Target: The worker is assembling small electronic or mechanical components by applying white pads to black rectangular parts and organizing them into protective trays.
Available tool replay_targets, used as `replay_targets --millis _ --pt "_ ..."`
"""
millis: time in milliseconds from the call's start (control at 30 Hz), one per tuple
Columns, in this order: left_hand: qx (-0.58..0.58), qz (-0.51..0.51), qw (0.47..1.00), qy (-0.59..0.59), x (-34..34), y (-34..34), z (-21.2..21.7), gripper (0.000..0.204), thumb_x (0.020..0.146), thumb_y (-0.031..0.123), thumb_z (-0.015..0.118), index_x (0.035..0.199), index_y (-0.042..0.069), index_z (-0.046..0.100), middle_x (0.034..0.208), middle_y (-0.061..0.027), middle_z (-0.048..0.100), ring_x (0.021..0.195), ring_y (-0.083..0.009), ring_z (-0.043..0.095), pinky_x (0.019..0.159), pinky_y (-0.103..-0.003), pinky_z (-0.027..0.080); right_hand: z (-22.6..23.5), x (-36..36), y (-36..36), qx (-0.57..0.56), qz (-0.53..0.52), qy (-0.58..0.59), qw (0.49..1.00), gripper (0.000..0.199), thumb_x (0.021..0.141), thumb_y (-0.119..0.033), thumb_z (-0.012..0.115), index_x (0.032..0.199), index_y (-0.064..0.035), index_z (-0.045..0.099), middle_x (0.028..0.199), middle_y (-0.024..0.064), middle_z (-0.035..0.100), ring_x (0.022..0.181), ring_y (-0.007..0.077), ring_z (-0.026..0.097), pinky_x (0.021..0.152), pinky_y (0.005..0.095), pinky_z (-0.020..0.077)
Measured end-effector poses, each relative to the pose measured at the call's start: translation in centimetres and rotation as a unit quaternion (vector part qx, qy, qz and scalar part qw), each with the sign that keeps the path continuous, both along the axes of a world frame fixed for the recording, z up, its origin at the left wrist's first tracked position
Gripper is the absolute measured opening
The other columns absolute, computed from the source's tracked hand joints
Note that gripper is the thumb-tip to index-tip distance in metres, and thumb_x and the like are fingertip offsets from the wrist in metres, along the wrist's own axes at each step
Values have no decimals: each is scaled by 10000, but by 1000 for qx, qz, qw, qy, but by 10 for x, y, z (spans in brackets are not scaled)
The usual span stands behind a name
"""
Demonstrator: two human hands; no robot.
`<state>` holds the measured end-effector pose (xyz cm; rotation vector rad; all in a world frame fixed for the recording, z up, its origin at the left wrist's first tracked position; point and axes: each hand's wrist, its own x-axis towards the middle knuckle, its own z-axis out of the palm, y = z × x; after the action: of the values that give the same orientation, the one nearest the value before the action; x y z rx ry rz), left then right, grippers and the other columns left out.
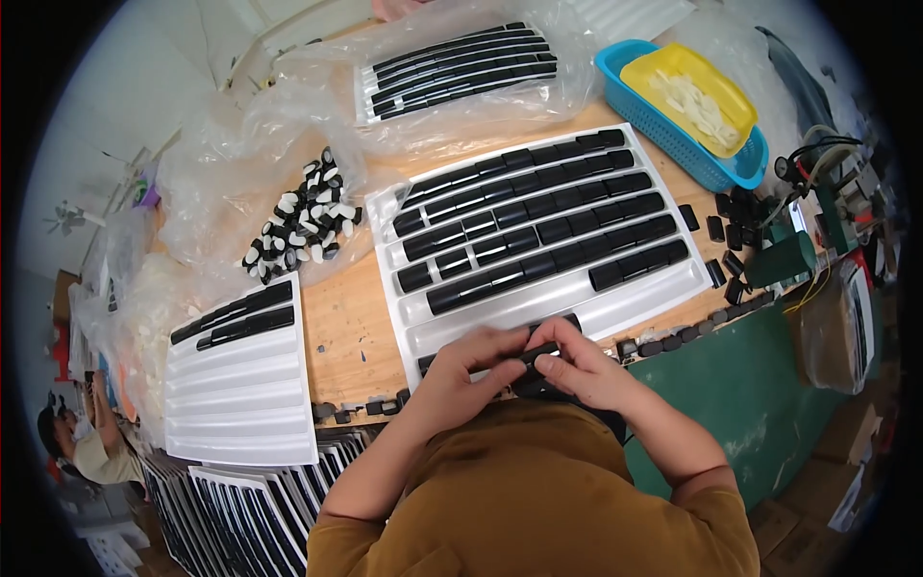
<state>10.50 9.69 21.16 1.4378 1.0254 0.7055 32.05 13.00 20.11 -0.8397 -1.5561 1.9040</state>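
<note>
Two hands (588, 373) holding black piece (531, 360), any print unclear

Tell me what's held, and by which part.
A small black piece, apparently by its sides, between the left hand and right hand; its exact ends are hidden.

At centre left, a bare strip of wooden tabletop (338, 322) leaves passage between 2 white trays (524, 303); a pile of black-and-white pieces (293, 226) obstructs its upper end. At upper right, a blue basket (665, 133) stands in the way.
</note>
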Motion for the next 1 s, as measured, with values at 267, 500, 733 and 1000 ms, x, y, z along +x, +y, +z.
replay_targets --millis 267,500,733,1000 --pt "52 274 939 -203 41 0 0 640 991 537 264 1404 50 285 1438 -122 328 1351 -247 313 1104 -434 262 -6 -24 -36 92 16 -7 996 265 963 -166 505 1142 13 428 1043 87 500 933 174 509 867 298 416" --pt "75 252 953 -148 36 10 -16 403 997 316 395 1304 54 401 1344 -107 426 1273 -217 395 1063 -385 318 2 -22 -20 193 14 -120 974 242 917 -124 581 1104 -18 469 963 155 573 851 312 593 767 354 475" --pt "195 488 846 84 -84 61 -37 80 897 43 571 940 41 638 845 -17 610 759 -112 541 690 -253 433 -57 72 33 201 -341 -223 891 357 787 -147 754 1014 -47 498 827 15 482 755 125 492 681 228 425" --pt "190 528 699 443 -208 110 -91 238 830 243 663 905 17 663 813 -196 655 791 -377 638 733 -417 497 -65 58 25 198 -367 -255 872 373 745 -181 814 923 -42 517 793 16 554 726 95 521 651 232 426"
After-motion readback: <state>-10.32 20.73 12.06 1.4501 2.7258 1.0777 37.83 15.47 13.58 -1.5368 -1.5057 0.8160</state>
